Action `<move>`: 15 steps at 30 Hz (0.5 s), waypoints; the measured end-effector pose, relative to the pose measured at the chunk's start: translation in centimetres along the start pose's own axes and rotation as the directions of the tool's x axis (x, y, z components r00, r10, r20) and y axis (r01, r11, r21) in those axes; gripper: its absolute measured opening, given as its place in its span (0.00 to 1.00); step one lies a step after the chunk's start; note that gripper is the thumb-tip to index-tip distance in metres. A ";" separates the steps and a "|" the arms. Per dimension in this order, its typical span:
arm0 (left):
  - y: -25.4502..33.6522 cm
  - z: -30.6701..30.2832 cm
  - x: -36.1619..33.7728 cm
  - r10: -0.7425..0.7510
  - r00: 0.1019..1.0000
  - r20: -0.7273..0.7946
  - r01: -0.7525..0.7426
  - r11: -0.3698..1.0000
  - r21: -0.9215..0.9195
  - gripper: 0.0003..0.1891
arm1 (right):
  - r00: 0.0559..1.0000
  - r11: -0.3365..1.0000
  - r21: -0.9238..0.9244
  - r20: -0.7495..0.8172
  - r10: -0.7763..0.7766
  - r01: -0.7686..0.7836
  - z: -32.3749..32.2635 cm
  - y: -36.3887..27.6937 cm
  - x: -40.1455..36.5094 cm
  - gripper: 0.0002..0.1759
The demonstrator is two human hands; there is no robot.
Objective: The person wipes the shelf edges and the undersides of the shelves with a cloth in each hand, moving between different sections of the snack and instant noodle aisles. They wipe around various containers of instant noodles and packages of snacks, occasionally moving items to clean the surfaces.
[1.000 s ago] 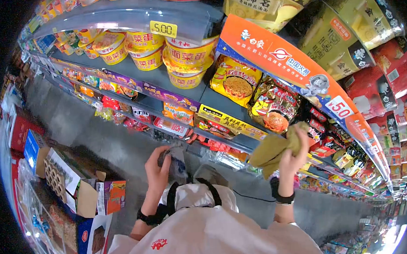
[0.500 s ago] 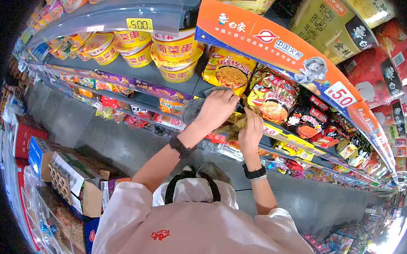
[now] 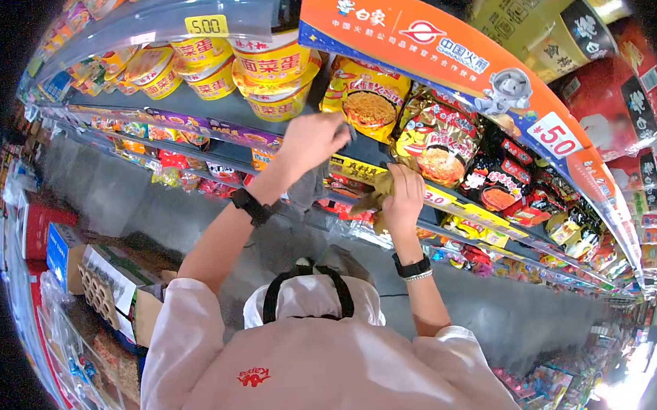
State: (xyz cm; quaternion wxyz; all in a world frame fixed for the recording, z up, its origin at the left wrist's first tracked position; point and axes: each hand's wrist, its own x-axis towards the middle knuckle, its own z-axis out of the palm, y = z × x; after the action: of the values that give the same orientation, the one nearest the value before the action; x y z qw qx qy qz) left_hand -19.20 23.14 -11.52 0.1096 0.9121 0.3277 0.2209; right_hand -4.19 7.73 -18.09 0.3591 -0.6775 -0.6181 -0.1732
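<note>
My left hand (image 3: 314, 142) is closed around a grey cloth (image 3: 307, 190), which hangs below it over the shelf front. That hand is just below the yellow noodle tubs (image 3: 271, 74) and left of a yellow instant noodle packet (image 3: 368, 103). My right hand (image 3: 403, 199) grips a crumpled olive-brown cloth (image 3: 376, 196) at the yellow price strip (image 3: 352, 167). Just above my right hand stands a gold and red noodle packet (image 3: 438, 143). The fingertips of my left hand are partly hidden.
An orange sign board (image 3: 447, 50) curves above the packets. Dark noodle packets (image 3: 495, 185) continue to the right. Lower shelves hold more packets (image 3: 472, 231). Behind on the left, an open cardboard box (image 3: 117, 290) stands in the aisle beside a wire cart (image 3: 72, 352).
My left hand has moved left, away from the yellow noodle packet, and the grey cloth now hangs down. My right hand stays near the price strip, with more of its olive-brown cloth showing.
</note>
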 end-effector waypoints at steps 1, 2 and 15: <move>-0.2 0.0 0.2 -0.019 0.999 -0.045 0.019 1.000 0.003 0.10 | 1.000 1.000 0.000 -0.009 -0.003 0.003 0.1 0.0 0.1 0.27; -0.4 0.4 0.4 -0.013 0.999 -0.042 0.013 1.000 0.001 0.10 | 1.000 1.000 0.000 -0.022 -0.008 0.008 0.1 0.0 0.2 0.26; 5.5 4.5 0.7 0.182 0.966 -0.181 -0.208 0.968 -0.138 0.09 | 0.997 1.000 0.013 -0.075 0.001 0.000 0.6 0.1 -0.2 0.26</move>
State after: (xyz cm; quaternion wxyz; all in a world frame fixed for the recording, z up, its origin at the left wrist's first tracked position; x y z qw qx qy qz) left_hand -13.56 19.11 -13.36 0.1301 0.9068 0.2259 0.3313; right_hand -4.26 8.03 -18.68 0.3865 -0.6682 -0.6053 -0.1943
